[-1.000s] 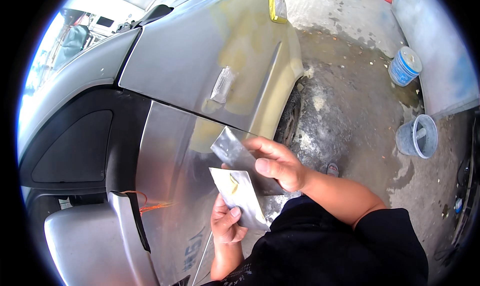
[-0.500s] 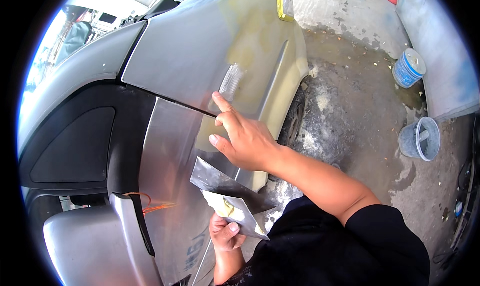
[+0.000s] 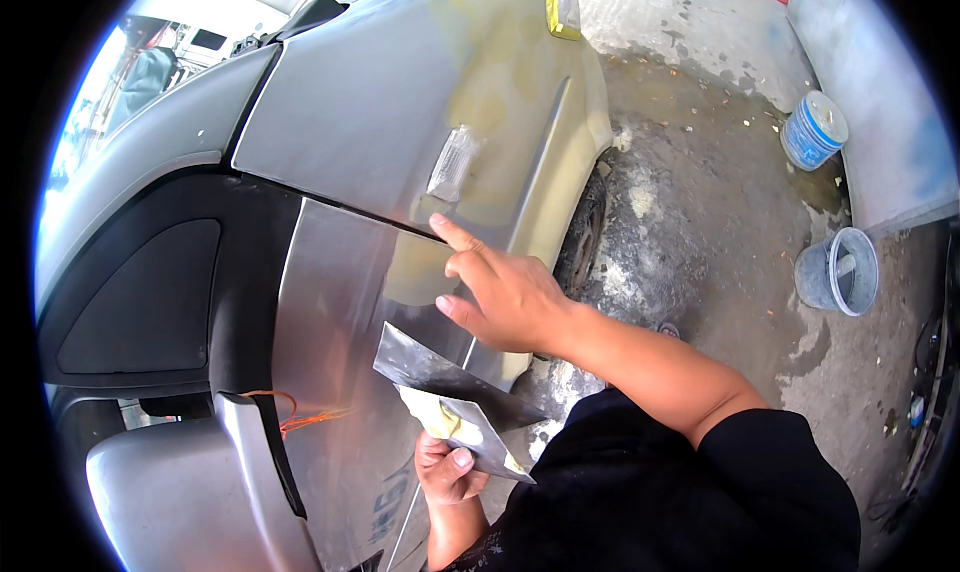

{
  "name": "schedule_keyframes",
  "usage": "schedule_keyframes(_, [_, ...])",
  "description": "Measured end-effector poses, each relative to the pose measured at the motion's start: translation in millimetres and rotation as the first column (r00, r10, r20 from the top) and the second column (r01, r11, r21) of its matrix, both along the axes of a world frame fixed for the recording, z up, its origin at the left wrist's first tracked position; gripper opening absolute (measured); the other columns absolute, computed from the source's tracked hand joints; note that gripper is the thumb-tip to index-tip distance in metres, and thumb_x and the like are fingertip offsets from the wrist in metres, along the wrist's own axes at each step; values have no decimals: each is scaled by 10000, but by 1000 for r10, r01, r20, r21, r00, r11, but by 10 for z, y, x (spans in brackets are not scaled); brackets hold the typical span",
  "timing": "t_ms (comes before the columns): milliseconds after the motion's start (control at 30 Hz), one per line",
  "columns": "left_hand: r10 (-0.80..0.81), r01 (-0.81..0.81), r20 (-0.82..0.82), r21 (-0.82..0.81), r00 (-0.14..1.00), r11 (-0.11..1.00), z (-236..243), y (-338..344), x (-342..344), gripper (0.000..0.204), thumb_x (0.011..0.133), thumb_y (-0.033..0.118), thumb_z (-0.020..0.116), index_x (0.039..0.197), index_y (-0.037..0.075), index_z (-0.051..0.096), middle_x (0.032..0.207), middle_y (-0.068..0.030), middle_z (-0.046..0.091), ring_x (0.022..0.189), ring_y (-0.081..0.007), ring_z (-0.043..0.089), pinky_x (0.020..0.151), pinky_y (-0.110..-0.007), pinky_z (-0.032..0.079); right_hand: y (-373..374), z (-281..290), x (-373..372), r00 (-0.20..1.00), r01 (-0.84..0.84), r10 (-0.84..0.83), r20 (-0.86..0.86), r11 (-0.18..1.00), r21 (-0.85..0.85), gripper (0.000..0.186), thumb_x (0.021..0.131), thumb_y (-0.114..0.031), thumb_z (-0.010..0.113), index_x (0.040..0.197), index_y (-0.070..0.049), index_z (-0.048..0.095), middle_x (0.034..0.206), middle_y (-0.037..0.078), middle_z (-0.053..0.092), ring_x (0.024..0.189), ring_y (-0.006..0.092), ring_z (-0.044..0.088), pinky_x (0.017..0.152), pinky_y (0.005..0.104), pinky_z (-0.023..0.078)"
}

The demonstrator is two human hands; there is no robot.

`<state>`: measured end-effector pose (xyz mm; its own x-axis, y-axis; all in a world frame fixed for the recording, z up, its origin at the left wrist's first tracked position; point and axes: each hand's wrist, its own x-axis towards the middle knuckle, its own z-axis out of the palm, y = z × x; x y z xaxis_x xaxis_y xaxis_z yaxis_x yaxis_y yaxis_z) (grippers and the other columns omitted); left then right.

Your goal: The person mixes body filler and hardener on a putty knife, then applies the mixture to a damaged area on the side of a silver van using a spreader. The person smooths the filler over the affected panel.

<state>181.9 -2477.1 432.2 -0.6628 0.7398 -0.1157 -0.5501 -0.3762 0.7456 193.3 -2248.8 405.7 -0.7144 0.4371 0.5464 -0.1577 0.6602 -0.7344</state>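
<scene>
Fingers of the empty right hand (image 3: 505,294) touch the door panel (image 3: 340,302) edge; left hand (image 3: 445,469) grips two spreaders (image 3: 450,397).

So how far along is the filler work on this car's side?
Done: yellowish filler patches already cover the silver fender. In hand: the right hand fingers the door panel near the panel gap, while the left hand holds metal spreader blades carrying putty. Left: the patches look dull and unpainted.
</scene>
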Motion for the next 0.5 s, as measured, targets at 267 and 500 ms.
schedule_keyframes(267, [-5,5,13,-3,1000,1000,11,40,19,444,776,-60,621,1205,-78,509,1009,-236,647,826,-329,680,684,-420,605,59,-148,-55,999,27,-26,23,997,-66,360,862,-231,620,1072,25,478,1474,161,355,854,335,644,648,435,518])
schedule_keyframes(500, [0,0,14,-16,1000,1000,3,38,22,437,784,-58,617,1206,-81,506,1014,-237,646,829,-326,679,696,-423,603,10,-152,-102,999,4,-4,35,1000,-2,317,854,-229,633,1015,2,487,1494,175,323,774,333,641,608,435,499])
